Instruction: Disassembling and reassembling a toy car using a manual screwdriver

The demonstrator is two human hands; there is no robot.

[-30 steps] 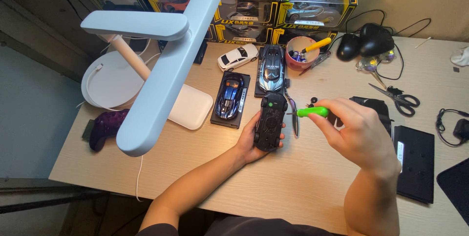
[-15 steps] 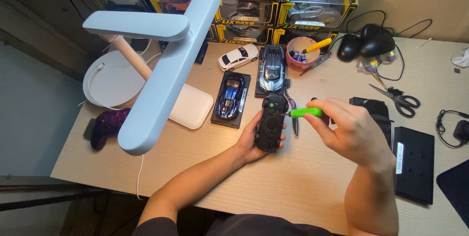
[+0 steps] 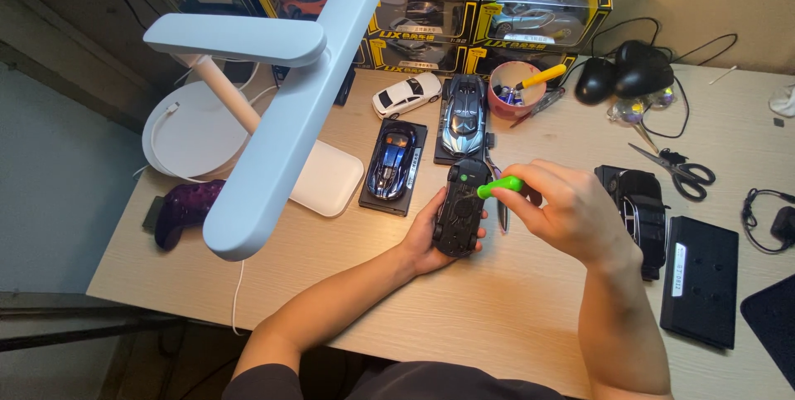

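My left hand (image 3: 426,238) holds a black toy car (image 3: 460,205) turned belly-up over the wooden table (image 3: 497,309). My right hand (image 3: 563,209) grips a small screwdriver with a green handle (image 3: 499,186), its tip resting on the car's underside near the front. Just beyond lie a blue model car on a black base (image 3: 391,164) and a silver-blue model car (image 3: 464,122) on another base. Thin metal pliers (image 3: 500,205) lie partly under my right hand.
A white desk lamp (image 3: 273,110) reaches over the table's left half. A white toy car (image 3: 406,93), a pink cup of tools (image 3: 512,89), scissors (image 3: 672,164), a black car body (image 3: 638,209), a black base plate (image 3: 700,280), a purple controller (image 3: 184,211) and boxed cars at the back.
The screwdriver tip has shifted slightly left onto the car's underside; my right hand came a little closer. The left hand and car have barely moved.
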